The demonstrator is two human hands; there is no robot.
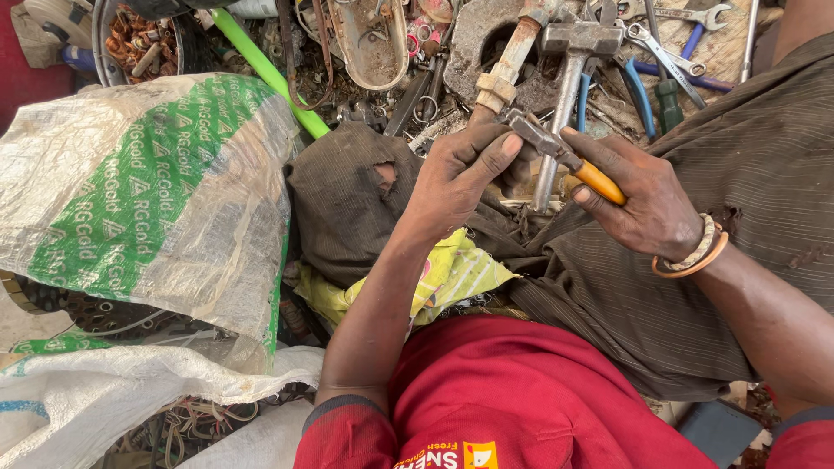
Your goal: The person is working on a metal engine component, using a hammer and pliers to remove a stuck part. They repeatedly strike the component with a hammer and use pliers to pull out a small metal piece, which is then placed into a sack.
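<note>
A yellow wrapper (452, 274) is lying under the hands; left hand (460, 174) is gripping a rusty pipe (504, 74), right hand (638, 195) an orange-handled wrench (565, 156). A green-and-white sack (148, 191) is lying left.

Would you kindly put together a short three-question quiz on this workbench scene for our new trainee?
1. True or false: the right hand grips an orange-handled tool.
2. What does the left hand hold: A) the rusty pipe, B) the green tube, C) the woven sack?
3. Fill in: a hammer lies among ______ on the cluttered surface behind the hands.

Key: 1 true; 2 A; 3 spanners.
</note>
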